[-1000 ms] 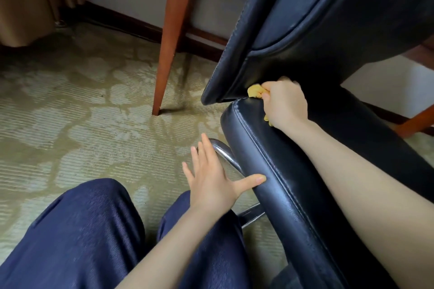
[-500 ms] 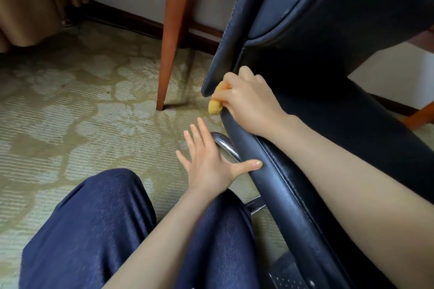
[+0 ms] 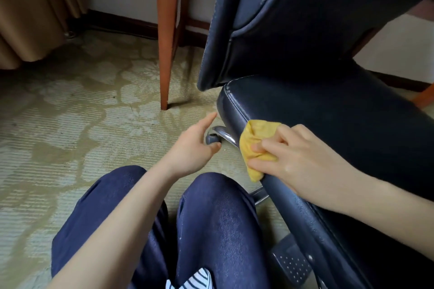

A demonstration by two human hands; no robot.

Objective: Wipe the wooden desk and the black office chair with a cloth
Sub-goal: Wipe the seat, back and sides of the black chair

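Knees [image 3: 218, 218] in blue denim are closest to us. Just past them the left hand [image 3: 192, 145] hangs free, holding nothing, with its fingers [image 3: 204, 124] loosely stretched out. It's over the chrome leg [image 3: 220, 134] and just short of the chair seat [image 3: 328, 124].

The right hand [image 3: 303, 159] is the working one. Its fingers curl over the bunched yellow cloth [image 3: 253, 143] and press it onto the seat's side edge. That edge is the line to watch: it runs from beside the knees away to the rounded rear corner under the back [image 3: 305, 19]. The cloth sits partway along it, so the stretch left to wipe, I'd say, lies down the edge towards the knees. The right hand's on the edge; the left is beside it, not touching.

Half a second ago the cloth was up at that rear corner, and now it's slid nearer. The left thumb rested on the edge, and now it's off.

Beyond, the counter leg [image 3: 166, 42] stands on the carpet [image 3: 70, 124], well apart from the cloth.
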